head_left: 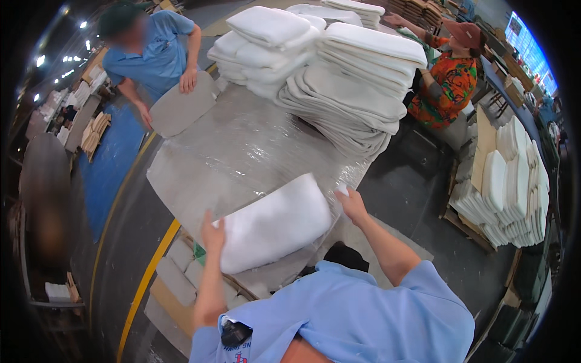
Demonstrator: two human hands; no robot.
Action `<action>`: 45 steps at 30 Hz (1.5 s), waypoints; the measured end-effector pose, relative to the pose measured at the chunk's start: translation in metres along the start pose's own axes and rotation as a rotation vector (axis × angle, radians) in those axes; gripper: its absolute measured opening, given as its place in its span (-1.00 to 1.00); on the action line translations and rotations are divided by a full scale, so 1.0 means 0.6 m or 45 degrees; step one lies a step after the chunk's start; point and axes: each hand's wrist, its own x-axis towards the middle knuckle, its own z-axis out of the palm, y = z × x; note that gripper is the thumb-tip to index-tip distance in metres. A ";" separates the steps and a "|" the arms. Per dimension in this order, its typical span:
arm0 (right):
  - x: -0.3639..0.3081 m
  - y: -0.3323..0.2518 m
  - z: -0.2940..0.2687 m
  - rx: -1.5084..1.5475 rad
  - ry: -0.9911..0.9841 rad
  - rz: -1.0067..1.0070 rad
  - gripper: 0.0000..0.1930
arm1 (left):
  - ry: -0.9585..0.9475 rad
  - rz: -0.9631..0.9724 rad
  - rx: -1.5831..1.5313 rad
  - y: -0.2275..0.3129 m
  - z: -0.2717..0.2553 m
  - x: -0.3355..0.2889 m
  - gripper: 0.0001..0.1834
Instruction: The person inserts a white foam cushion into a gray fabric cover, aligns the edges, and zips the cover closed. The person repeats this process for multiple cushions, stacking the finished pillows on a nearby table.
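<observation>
A thick white padding sheet [275, 224], rounded at its corners, lies at a slant on the plastic-covered table [230, 145] in front of me. At its left end, my left hand [213, 235] is closed on the edge. My right hand [352, 202] is off the pad's right end, closed round a small white piece [342, 189] that looks soft; its exact kind is hard to make out. A gap shows between this hand and the pad.
Stacks of white pads [272, 36] and grey-white pads [345, 103] fill the table's far side. Across the far left corner, a co-worker in blue [157, 54] handles a grey pad [184, 106]. Another person [448, 78] stands far right, near a loaded pallet [508, 181].
</observation>
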 end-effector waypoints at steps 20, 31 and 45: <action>0.265 -0.096 0.140 -1.168 -0.695 -0.682 -0.71 | -0.591 0.876 0.180 0.362 0.330 -0.170 -0.52; 0.254 -0.235 0.178 -0.198 -0.825 -0.616 -0.57 | -0.392 0.511 0.131 0.362 0.334 -0.105 -0.37; 0.066 -0.127 0.108 -0.360 -1.195 -0.203 -0.55 | 0.788 -0.890 -0.213 0.134 0.148 -0.264 -0.20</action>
